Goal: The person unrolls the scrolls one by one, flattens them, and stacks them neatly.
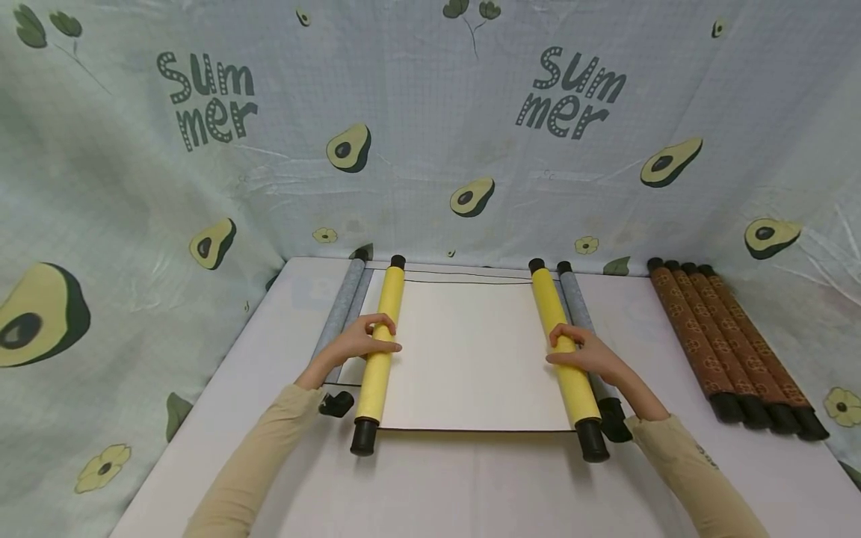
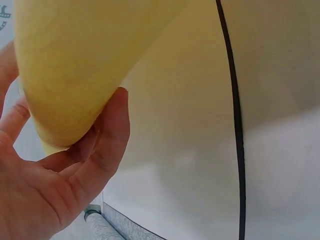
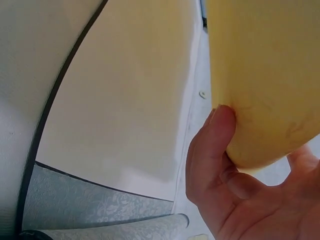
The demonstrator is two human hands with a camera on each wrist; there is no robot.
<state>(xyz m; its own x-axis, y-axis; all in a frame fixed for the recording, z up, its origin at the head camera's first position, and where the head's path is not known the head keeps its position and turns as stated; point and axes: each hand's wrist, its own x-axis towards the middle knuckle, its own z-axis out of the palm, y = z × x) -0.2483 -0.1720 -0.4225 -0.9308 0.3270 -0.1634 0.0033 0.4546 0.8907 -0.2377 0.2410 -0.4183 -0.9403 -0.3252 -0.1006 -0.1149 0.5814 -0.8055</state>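
- So, far left: a pale cloth (image 1: pixel 134 187) printed with avocados, flowers and "summer" lettering can be seen hung round the sides and back of a white table (image 1: pixel 202 448).
- Next up, a left grey roll (image 1: pixel 339 306) is seen on the table, slanted, with a black knob (image 1: pixel 336 404) near its close end. It's partly covered by the arm.
- The left yellow roll (image 1: pixel 377 381) is gripped by the left hand (image 1: pixel 356 342) around its middle, fingers and thumb curled round it. Black caps are fitted at both ends, and a tan sleeve (image 1: pixel 262 448) is worn on that arm.
- A white sheet (image 1: pixel 471 351) is stretched between the two yellow rolls, smack in the middle, edged by a thin dark line at the near side. Whether it's touching what's underneath can't really be told.
- The right yellow roll (image 1: pixel 577 385), black-capped too, is held pretty much the same way by the right hand (image 1: pixel 585 351): thumb and fingers wrapped about it.
- Just beside that, a right grey roll (image 1: pixel 577 295) is partly hidden by the hand and the yellow roll.
- Far right, well apart from the hands, four brown patterned rolls (image 1: pixel 723 336) with black ends are laid side by side on the table.
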